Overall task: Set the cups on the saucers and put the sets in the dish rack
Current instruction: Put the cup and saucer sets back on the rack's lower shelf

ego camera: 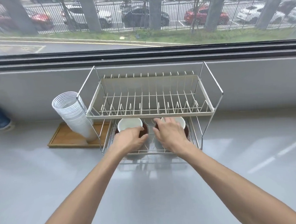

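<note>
White cups upright on dark saucers, dish rack's lower tier

Looks like an office break corner or canteen ledge: glossy grey counter under a wide street-facing window, two-tier steel wire dish rack, leaning stack of clear disposable plastic cups.

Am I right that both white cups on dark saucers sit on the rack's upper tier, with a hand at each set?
Not quite. The head view shows both white cups on dark saucers on the dish rack's lower tier; the upper tier is bare. The left hand and right hand are indeed at one set each.
</note>
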